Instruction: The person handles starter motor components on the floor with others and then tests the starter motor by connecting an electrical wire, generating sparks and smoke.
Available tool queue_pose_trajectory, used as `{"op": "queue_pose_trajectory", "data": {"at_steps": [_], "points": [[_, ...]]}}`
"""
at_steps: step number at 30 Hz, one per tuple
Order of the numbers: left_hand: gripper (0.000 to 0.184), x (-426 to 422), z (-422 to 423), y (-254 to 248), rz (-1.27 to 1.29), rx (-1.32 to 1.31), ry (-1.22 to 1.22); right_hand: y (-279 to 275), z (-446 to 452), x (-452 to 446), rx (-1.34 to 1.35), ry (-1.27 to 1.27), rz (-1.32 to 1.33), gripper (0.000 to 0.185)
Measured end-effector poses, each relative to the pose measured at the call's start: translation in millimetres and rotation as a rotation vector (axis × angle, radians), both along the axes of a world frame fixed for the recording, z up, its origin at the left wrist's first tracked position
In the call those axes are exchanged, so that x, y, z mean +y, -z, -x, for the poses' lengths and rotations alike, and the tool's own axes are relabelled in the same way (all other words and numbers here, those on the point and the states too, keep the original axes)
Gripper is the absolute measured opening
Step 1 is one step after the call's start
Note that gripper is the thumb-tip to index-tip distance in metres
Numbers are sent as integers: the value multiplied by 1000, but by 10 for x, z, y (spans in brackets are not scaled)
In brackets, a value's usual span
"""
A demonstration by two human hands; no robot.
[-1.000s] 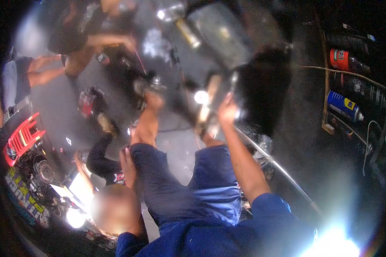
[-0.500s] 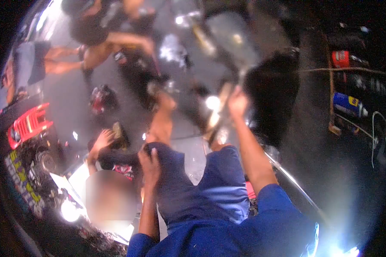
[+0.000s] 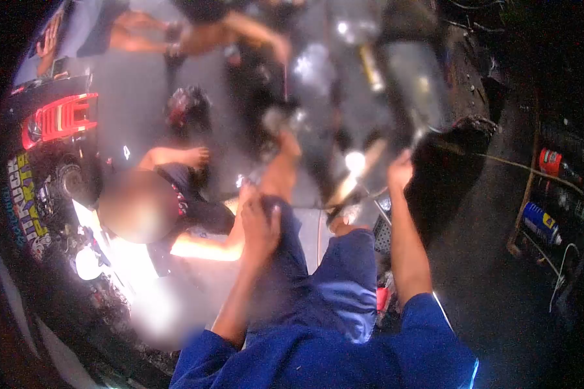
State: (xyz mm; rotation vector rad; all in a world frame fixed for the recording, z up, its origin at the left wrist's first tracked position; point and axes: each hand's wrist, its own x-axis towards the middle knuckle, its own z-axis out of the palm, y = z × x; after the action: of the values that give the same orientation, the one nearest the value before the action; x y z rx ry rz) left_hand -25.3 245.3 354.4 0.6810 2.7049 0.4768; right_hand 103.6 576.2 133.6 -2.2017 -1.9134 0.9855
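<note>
My left hand [image 3: 263, 227] rests on my left knee in blue shorts, its fingers laid loosely over the leg and holding nothing. My right hand [image 3: 401, 172] is raised beyond my right knee, fingers closed. A blurred metallic piece [image 3: 418, 135] shows just past that fist; its kind and full length cannot be made out. Left of the fist, a bright light [image 3: 355, 163] glares beside a pale slanted bar [image 3: 363, 178]. Farther off lies a blurred yellowish tube-like thing [image 3: 371, 68].
A co-worker crouches at my left, one forearm [image 3: 207, 247] close to my left hand. Another person's arm [image 3: 256, 32] reaches in at the top. A red plastic chair [image 3: 61, 122] stands far left. At right are a red bottle [image 3: 550, 162] and a blue can [image 3: 540, 222].
The whole view has shifted, so most things sit farther right. The co-worker at left has moved, with a forearm now near my knee. My left hand stays on the knee; my right stays closed.
</note>
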Motion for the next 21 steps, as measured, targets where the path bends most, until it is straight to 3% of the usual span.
{"op": "queue_pose_trajectory", "data": {"at_steps": [6, 9, 16, 21], "points": [[57, 8, 411, 26, 34, -44, -45, -199, 103, -44, -98, 4, 31, 78], [54, 20, 581, 57, 15, -15, -17, -114, 58, -49, -170, 15, -52, 73], [53, 80, 680, -47, 12, -90, -63, -109, 45, -13, -153, 51, 50, 76], [52, 129, 708, -105, 54, -123, -86, 1, 16, -34, -165, 17, -16, 74]]}}
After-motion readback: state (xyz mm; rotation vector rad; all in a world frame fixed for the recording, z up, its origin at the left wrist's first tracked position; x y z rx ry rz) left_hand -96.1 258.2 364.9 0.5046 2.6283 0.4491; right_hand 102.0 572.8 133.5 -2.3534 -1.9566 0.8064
